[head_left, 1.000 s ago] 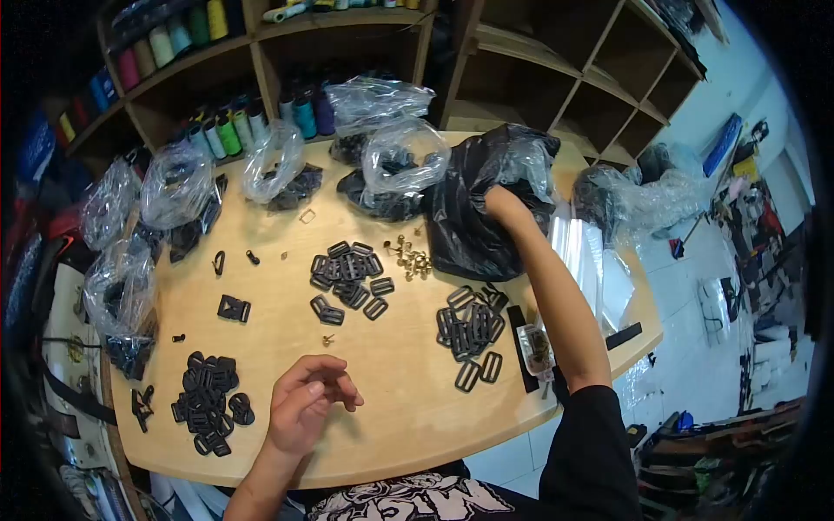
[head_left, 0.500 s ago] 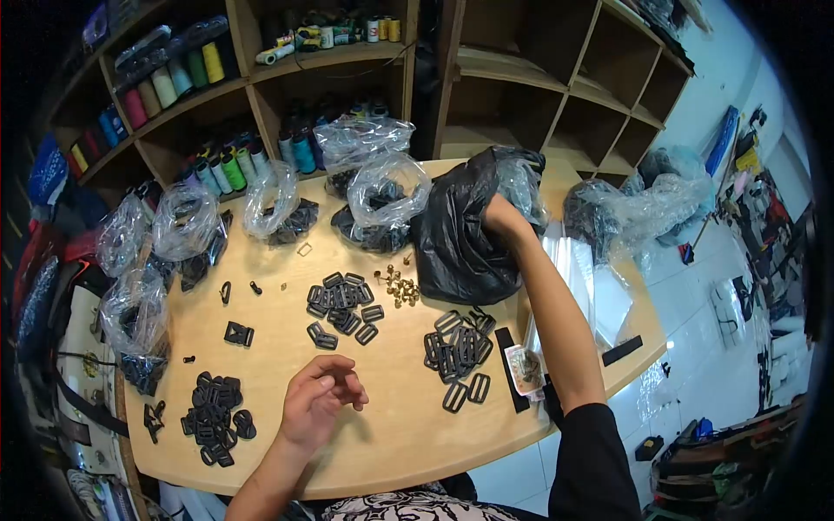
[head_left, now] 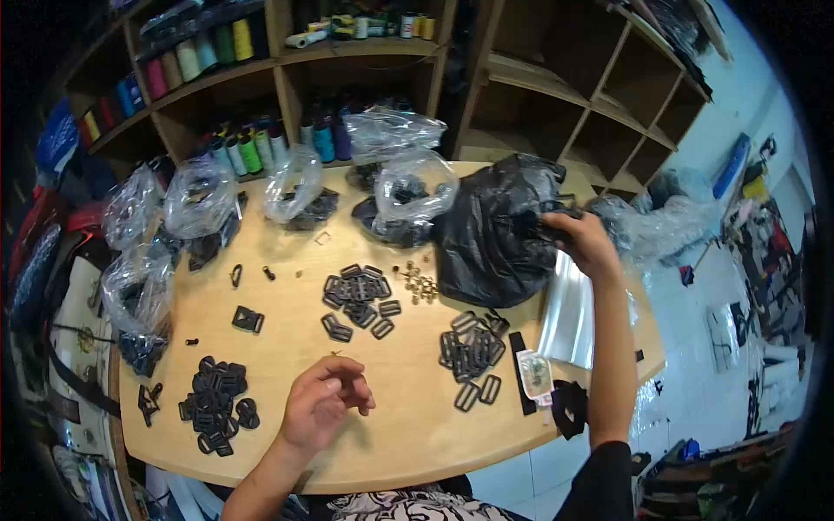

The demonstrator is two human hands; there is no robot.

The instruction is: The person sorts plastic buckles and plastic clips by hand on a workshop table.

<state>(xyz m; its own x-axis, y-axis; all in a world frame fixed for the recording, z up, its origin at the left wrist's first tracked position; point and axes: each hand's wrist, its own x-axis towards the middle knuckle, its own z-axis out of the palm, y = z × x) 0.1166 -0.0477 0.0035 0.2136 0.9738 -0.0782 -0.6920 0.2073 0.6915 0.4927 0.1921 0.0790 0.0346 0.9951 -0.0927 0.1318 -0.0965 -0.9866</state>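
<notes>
My left hand [head_left: 328, 401] hovers over the front middle of the table, palm turned inward, its fingers loosely curled and apart around nothing. At the right side of a black plastic bag [head_left: 491, 252], my right hand [head_left: 592, 243] is closed at its fingertips on something dark. Whether that is a small black part or the bag's edge I cannot make out. Left of the bag lie small brass-coloured metal pieces [head_left: 423, 288]. Black strap sliders form one pile [head_left: 358, 295] mid-table and another [head_left: 473, 347] at the right. Black buckles [head_left: 215, 395] are heaped at the left.
Clear plastic bags of black parts [head_left: 404, 195] line the table's back and left. A side-release buckle [head_left: 248, 319] lies alone. Clear plastic sheets [head_left: 569, 313], a black strip [head_left: 522, 373] and a small printed packet [head_left: 536, 375] are at the right. Thread spools [head_left: 249, 152] fill shelves behind.
My right hand has come out of the black bag and now sits at its right side with something dark at its fingertips. The left hand keeps its pose. The view has shifted slightly.
</notes>
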